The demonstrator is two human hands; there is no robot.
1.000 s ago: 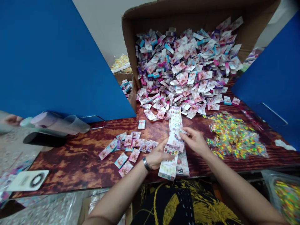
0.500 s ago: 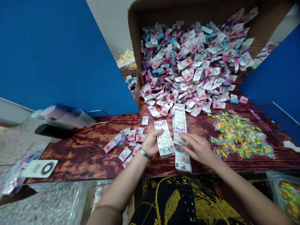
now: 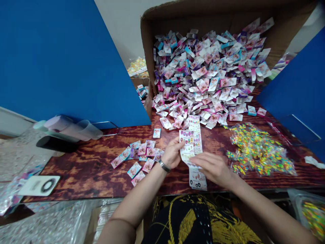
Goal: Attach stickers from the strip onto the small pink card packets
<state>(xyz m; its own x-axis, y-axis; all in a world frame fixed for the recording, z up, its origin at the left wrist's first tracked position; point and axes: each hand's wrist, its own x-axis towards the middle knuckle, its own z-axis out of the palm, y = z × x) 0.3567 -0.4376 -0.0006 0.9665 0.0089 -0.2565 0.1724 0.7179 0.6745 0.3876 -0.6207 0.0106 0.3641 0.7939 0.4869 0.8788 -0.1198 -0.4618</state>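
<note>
My left hand [image 3: 174,152] pinches the left edge of a white printed paper strip [image 3: 187,145] with rows of small coloured pictures. The fingers of my right hand [image 3: 212,166] are closed at the strip's lower end, where it bends; the thumb is hidden. Under and behind it, a stack of similar paper strips [image 3: 198,179] lies lengthwise on the table. To the left of my left hand is a loose group of small closed printed boxes [image 3: 142,149], pink, blue and purple. A single small box [image 3: 156,133] lies apart above them.
A large cardboard box [image 3: 146,44] on its side spills a heap of small open cartons [image 3: 203,81] onto the patterned table [image 3: 88,162]. At right lie clear packets of yellow and green pieces [image 3: 256,149]. Blue panels [image 3: 63,61] flank the box. Plastic cups [image 3: 88,130] and a phone [image 3: 40,185] are at left.
My left hand has moved right with the paper strip, which now overlaps the stack. My right hand has gone from the stack to the strip's lower end.
</note>
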